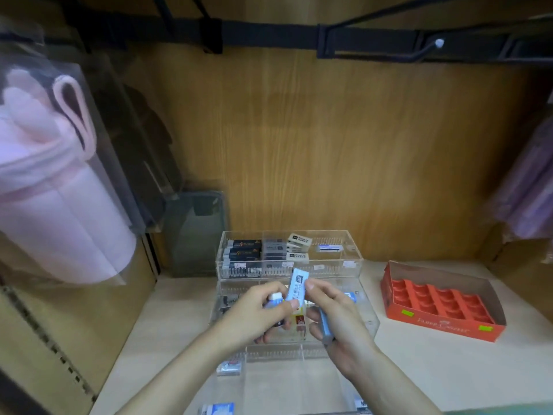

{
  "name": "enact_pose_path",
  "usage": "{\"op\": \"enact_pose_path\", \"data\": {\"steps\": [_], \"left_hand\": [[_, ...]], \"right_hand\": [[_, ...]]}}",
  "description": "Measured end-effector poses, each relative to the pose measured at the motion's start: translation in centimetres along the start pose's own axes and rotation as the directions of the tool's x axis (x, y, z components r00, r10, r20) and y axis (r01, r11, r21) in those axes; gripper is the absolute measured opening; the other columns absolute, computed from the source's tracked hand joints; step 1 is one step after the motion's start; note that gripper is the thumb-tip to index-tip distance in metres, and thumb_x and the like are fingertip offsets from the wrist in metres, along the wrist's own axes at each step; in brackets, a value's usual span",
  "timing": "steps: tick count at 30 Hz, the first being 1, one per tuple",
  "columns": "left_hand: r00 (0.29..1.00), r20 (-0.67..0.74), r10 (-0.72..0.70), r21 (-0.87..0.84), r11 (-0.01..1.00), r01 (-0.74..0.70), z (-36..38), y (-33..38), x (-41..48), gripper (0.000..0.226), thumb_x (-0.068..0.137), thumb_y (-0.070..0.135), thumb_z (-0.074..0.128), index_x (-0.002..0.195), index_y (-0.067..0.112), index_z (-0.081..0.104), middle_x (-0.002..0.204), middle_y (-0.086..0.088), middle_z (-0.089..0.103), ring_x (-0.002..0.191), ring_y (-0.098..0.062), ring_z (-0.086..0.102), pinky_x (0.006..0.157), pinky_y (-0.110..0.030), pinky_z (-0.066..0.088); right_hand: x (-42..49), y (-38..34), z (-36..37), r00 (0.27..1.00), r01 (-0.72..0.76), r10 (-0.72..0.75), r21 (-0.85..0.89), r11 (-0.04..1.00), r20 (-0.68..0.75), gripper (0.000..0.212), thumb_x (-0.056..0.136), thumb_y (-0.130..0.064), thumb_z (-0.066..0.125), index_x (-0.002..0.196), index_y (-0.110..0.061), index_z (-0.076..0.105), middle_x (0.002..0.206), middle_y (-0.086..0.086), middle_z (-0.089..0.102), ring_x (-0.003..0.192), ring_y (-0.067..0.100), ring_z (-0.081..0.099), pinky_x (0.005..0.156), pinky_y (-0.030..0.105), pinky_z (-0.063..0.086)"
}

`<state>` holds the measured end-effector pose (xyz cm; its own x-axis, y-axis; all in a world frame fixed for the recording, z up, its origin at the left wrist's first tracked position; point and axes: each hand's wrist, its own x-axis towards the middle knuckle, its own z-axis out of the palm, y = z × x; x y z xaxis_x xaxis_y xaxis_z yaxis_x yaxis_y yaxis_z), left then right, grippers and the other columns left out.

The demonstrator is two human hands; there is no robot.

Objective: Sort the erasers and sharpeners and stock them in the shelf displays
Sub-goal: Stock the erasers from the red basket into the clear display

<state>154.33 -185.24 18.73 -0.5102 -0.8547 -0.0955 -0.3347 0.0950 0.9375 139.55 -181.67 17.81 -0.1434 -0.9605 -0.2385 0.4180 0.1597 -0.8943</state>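
A clear tiered acrylic display [353, 259] stands on the shelf. Its top tier holds black, grey and white boxed erasers [270, 250]. Both hands hover over the middle tier. My left hand [257, 310] grips a blue-sleeved eraser [276, 299] and pinches the lower end of a light blue eraser [297, 284]. My right hand [338, 313] pinches the upper part of that same eraser and also holds a blue eraser [324, 324] in its curled fingers. More erasers lie in the lower tiers, one [229, 368] at left, one [218, 408] at the front.
An orange cardboard tray [443, 327] with empty pockets sits on the shelf to the right. A pink pouch in clear packaging [54, 187] hangs at left, purple packets [529, 187] at right. A dark rail with hooks [329, 40] runs above.
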Motion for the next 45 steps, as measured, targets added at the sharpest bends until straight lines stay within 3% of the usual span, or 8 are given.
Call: {"op": "enact_pose_path", "data": {"steps": [5,10,14,18,23,33,40,45], "left_hand": [[0.995,-0.098,0.028,-0.009,1.0,-0.029,-1.6,0.3,0.6,0.037,0.076,0.057,0.055,0.088,0.023,0.064,0.066,-0.001,0.066,0.038,-0.012,0.044,0.04,-0.018,0.032],[0.997,-0.067,-0.03,-0.097,0.995,0.023,-1.9,0.2,1.2,0.024,0.093,0.039,0.052,0.088,0.017,0.061,0.069,-0.006,0.066,0.038,-0.012,0.042,0.039,-0.017,0.031],[0.964,-0.249,-0.093,-0.253,0.967,0.028,-1.2,0.2,2.2,0.022,0.096,0.031,0.05,0.094,0.013,0.063,0.062,-0.002,0.063,0.035,-0.01,0.04,0.037,-0.018,0.031],[0.967,-0.245,-0.07,-0.212,0.977,0.017,-1.0,0.4,3.1,0.021,0.097,0.033,0.048,0.095,0.017,0.061,0.063,0.0,0.064,0.037,-0.01,0.041,0.037,-0.019,0.033],[0.904,-0.421,-0.07,-0.191,0.982,-0.012,-2.8,-1.2,3.3,0.022,0.096,0.033,0.048,0.094,0.013,0.056,0.064,-0.002,0.061,0.038,-0.012,0.039,0.037,-0.021,0.032],[0.898,-0.438,-0.035,-0.172,0.984,-0.046,-4.2,-3.2,2.4,0.026,0.096,0.031,0.048,0.095,0.007,0.057,0.065,-0.002,0.061,0.037,-0.011,0.041,0.036,-0.02,0.033],[0.907,-0.42,-0.038,-0.217,0.974,-0.06,-3.7,-3.5,2.5,0.023,0.095,0.033,0.049,0.091,0.012,0.057,0.062,0.0,0.062,0.039,-0.012,0.041,0.039,-0.022,0.032],[0.909,-0.414,-0.044,-0.231,0.971,-0.058,-3.5,-3.6,2.3,0.019,0.094,0.034,0.049,0.088,0.018,0.057,0.062,0.0,0.062,0.039,-0.013,0.041,0.039,-0.02,0.031]], "right_hand": [[0.8,-1.6,0.0,0.979,0.204,-0.202,-0.323,0.924,0.041,0.017,0.093,-0.015,0.057,0.09,-0.014,0.073,0.055,-0.012,0.057,0.047,0.003,0.04,0.041,0.021,0.027],[1.4,-2.0,0.0,0.955,0.297,-0.24,-0.528,0.795,0.177,0.012,0.09,-0.019,0.062,0.094,-0.017,0.073,0.07,-0.011,0.065,0.049,0.002,0.048,0.046,0.012,0.034],[2.6,-2.2,-0.6,0.867,0.459,-0.419,-0.757,0.465,0.268,0.025,0.082,-0.026,0.07,0.107,-0.025,0.064,0.096,-0.012,0.061,0.094,-0.009,0.052,0.075,0.004,0.035],[4.0,-2.5,-1.0,0.802,0.521,-0.464,-0.82,0.235,0.377,0.024,0.084,-0.029,0.068,0.106,-0.018,0.067,0.099,-0.006,0.059,0.09,-0.002,0.052,0.077,0.007,0.035],[8.9,-4.8,-1.9,0.851,0.337,-0.429,-0.941,0.002,0.304,0.029,0.085,-0.035,0.066,0.11,-0.02,0.067,0.11,-0.003,0.066,0.104,0.018,0.057,0.086,0.035,0.046],[13.5,-4.4,2.8,0.964,0.222,-0.174,-0.968,0.119,0.2,0.013,0.075,-0.023,0.077,0.084,-0.017,0.071,0.094,0.006,0.071,0.09,0.024,0.064,0.082,0.037,0.053],[13.6,-4.4,4.5,0.988,0.037,-0.151,-0.999,-0.009,0.038,0.028,0.076,-0.034,0.077,0.087,-0.015,0.06,0.092,0.006,0.064,0.084,0.026,0.059,0.068,0.028,0.042],[13.9,-5.1,4.9,0.998,-0.032,-0.059,-0.993,-0.117,-0.025,0.04,0.076,-0.044,0.074,0.09,-0.016,0.048,0.087,0.001,0.054,0.084,0.024,0.053,0.07,0.028,0.04]]}}
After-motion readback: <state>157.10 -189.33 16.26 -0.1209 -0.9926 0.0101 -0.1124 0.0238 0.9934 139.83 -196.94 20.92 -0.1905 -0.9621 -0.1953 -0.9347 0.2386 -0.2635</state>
